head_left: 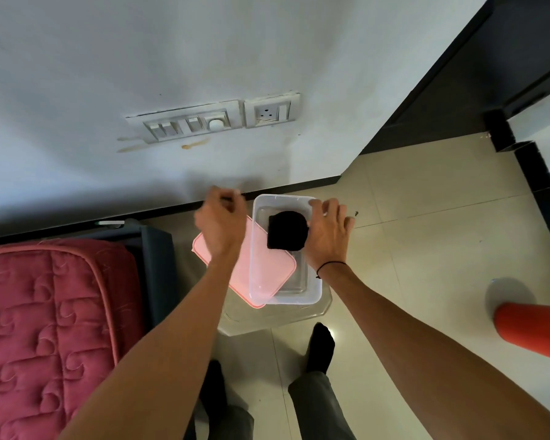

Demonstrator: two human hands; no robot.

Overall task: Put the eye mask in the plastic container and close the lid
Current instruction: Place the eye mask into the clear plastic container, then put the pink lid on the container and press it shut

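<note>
**Inspector:** Status: eye mask (287,230) lies bunched inside the clear plastic container (285,293), at its far end. Pink lid (235,274) sits partly under the container's left side, not fitted.

**Assessor:** Hands?

**Inspector:** Left hand (221,225) hovers loosely curled above the lid, gripping nothing I can confirm. Right hand (327,231) is spread, resting at the container's right rim.

**Assessor:** Risks?

**Inspector:** Pulling the lid free may drag or tip the container off its small clear stand (299,315). The bulging mask may also stop the lid seating.
</note>
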